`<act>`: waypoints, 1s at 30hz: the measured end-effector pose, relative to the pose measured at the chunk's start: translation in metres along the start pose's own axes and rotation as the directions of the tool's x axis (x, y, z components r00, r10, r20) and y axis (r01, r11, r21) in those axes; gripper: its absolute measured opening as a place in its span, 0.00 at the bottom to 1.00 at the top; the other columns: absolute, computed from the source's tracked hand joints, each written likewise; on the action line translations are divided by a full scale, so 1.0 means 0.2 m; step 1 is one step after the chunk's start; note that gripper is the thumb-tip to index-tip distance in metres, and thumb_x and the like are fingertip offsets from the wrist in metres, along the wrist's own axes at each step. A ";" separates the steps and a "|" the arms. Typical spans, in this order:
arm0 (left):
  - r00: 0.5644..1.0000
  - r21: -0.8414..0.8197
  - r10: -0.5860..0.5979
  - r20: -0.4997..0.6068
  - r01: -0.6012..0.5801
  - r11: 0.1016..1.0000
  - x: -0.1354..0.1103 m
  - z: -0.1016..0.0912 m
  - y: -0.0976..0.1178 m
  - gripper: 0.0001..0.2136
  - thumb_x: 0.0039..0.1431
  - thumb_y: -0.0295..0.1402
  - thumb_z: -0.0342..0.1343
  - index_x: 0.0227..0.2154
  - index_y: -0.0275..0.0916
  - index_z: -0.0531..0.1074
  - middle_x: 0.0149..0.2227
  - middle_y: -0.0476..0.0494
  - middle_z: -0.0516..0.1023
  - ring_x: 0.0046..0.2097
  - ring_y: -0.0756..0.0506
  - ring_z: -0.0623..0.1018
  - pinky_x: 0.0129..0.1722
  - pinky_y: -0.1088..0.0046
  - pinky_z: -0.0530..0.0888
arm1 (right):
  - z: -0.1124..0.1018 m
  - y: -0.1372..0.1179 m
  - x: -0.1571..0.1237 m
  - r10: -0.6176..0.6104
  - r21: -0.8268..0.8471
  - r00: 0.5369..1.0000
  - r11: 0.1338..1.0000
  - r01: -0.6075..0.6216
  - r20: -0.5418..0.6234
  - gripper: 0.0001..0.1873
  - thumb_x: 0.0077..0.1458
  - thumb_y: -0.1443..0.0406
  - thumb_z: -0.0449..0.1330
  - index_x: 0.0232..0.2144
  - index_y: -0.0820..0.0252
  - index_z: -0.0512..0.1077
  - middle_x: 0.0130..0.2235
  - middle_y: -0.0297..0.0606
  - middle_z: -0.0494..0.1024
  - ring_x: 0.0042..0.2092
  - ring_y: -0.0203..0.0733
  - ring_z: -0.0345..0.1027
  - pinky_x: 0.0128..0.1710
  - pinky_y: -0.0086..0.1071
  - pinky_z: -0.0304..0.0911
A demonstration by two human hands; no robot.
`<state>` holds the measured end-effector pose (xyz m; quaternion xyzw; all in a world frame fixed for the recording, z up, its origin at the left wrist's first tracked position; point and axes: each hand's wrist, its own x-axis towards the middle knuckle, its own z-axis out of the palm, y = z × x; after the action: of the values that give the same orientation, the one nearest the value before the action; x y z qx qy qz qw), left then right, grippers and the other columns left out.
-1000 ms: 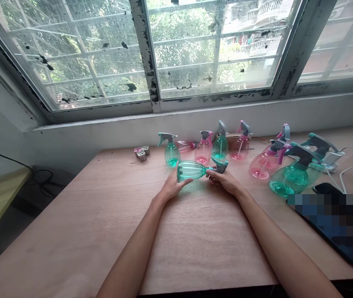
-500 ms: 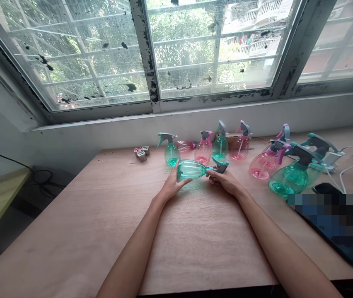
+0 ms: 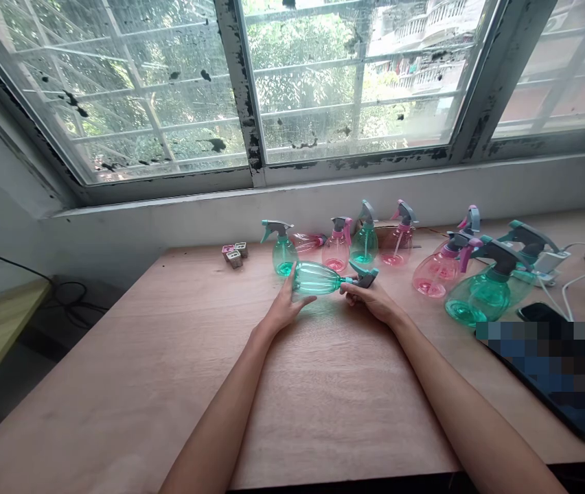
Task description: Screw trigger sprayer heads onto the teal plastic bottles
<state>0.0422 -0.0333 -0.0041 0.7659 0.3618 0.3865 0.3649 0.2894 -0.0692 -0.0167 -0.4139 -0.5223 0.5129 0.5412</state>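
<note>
A clear green spray bottle [image 3: 317,278] lies sideways in the air over the table, its base to the left. My left hand [image 3: 286,305] wraps round the base end, thumb stretched beneath. At the neck, my right hand [image 3: 367,299] has its fingers closed on the grey and green spray head [image 3: 362,275], which sits at the bottle's mouth. Whether the head is screwed on fully cannot be seen. Just behind stand a green spray bottle [image 3: 285,255] and a pink one [image 3: 336,248].
Farther back are another green bottle [image 3: 364,241], a pink bottle [image 3: 398,247] and a pink one lying down [image 3: 307,241]. More bottles, green [image 3: 480,300] and pink [image 3: 435,273], crowd the right beside a phone [image 3: 542,313] and white cable. Small cube-like blocks [image 3: 234,254] sit back left.
Almost nothing differs. The bottle and both hands have shifted very slightly to the left; the grip of each hand is the same.
</note>
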 end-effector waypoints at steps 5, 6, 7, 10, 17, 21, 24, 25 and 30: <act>1.000 -0.010 -0.024 0.010 0.024 1.000 0.00 -0.01 0.00 0.43 0.54 0.46 0.63 0.68 0.45 0.48 0.63 0.37 0.67 0.65 0.34 0.65 0.65 0.54 0.58 | 0.00 0.00 0.00 0.016 -0.001 1.000 1.000 -0.016 0.002 0.17 0.46 0.51 0.71 0.29 0.56 0.74 0.24 0.31 0.74 0.25 0.36 0.63 0.24 0.32 0.60; 1.000 -0.011 -0.029 0.013 0.029 1.000 0.00 -0.01 0.00 0.40 0.56 0.47 0.61 0.68 0.44 0.51 0.62 0.36 0.69 0.63 0.34 0.66 0.64 0.54 0.60 | 0.00 0.00 0.00 0.015 0.002 1.000 1.000 -0.015 0.003 0.17 0.45 0.52 0.71 0.30 0.56 0.74 0.25 0.31 0.75 0.25 0.36 0.63 0.24 0.32 0.60; 0.999 -0.012 -0.030 0.017 0.030 0.999 0.00 -0.01 0.00 0.37 0.58 0.48 0.58 0.67 0.43 0.54 0.61 0.36 0.70 0.62 0.34 0.68 0.63 0.53 0.61 | 0.00 0.00 0.00 0.014 0.005 1.000 1.000 -0.014 0.002 0.17 0.45 0.52 0.71 0.31 0.56 0.74 0.25 0.32 0.75 0.26 0.37 0.64 0.25 0.32 0.61; 0.999 -0.011 -0.019 0.026 0.020 1.000 0.00 -0.01 0.00 0.34 0.59 0.48 0.58 0.66 0.44 0.56 0.60 0.37 0.71 0.62 0.35 0.69 0.63 0.55 0.63 | 0.00 0.00 0.00 0.020 0.016 1.000 1.000 -0.020 -0.016 0.17 0.46 0.51 0.71 0.31 0.55 0.74 0.27 0.32 0.76 0.25 0.36 0.63 0.24 0.31 0.60; 0.999 -0.004 -0.041 0.010 0.041 0.999 0.00 -0.01 -0.01 0.49 0.50 0.46 0.67 0.69 0.48 0.43 0.67 0.38 0.60 0.68 0.35 0.59 0.66 0.55 0.57 | 0.00 0.02 0.00 0.025 0.032 1.000 0.999 -0.024 -0.009 0.16 0.47 0.51 0.70 0.28 0.55 0.74 0.27 0.32 0.76 0.24 0.35 0.63 0.24 0.32 0.59; 0.997 -0.007 -0.071 0.019 0.071 0.997 -0.01 -0.02 -0.01 0.41 0.55 0.49 0.61 0.68 0.45 0.50 0.63 0.35 0.67 0.66 0.32 0.63 0.65 0.51 0.59 | 0.01 0.00 0.00 -0.005 0.035 1.000 0.999 0.005 0.008 0.17 0.44 0.53 0.73 0.32 0.54 0.74 0.28 0.31 0.77 0.25 0.35 0.63 0.26 0.33 0.59; 0.998 -0.014 -0.043 0.035 0.044 0.999 -0.01 -0.01 0.00 0.39 0.55 0.48 0.62 0.66 0.45 0.54 0.62 0.36 0.69 0.64 0.33 0.66 0.64 0.52 0.60 | 0.01 0.00 0.00 -0.005 0.036 1.000 0.999 0.005 0.002 0.17 0.45 0.52 0.72 0.31 0.54 0.74 0.28 0.31 0.77 0.24 0.35 0.63 0.25 0.33 0.59; 0.999 -0.016 -0.036 0.034 0.037 0.999 -0.01 -0.01 0.00 0.40 0.54 0.47 0.63 0.67 0.45 0.53 0.63 0.37 0.68 0.65 0.33 0.65 0.65 0.52 0.59 | 0.00 0.00 0.00 0.000 0.036 1.000 0.999 0.000 -0.003 0.16 0.45 0.52 0.71 0.30 0.54 0.74 0.28 0.31 0.77 0.24 0.35 0.63 0.25 0.33 0.59; 0.999 -0.024 -0.035 0.021 0.035 0.999 -0.01 0.00 0.00 0.48 0.49 0.45 0.67 0.69 0.45 0.46 0.66 0.36 0.62 0.68 0.32 0.59 0.66 0.53 0.55 | 0.00 0.01 0.00 0.014 0.036 1.000 0.999 -0.014 0.005 0.15 0.48 0.52 0.70 0.30 0.54 0.74 0.28 0.32 0.77 0.24 0.35 0.64 0.23 0.33 0.58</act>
<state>0.0404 -0.0353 -0.0048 0.7588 0.3666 0.3766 0.3848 0.2893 -0.0686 -0.0187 -0.4063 -0.5113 0.5270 0.5438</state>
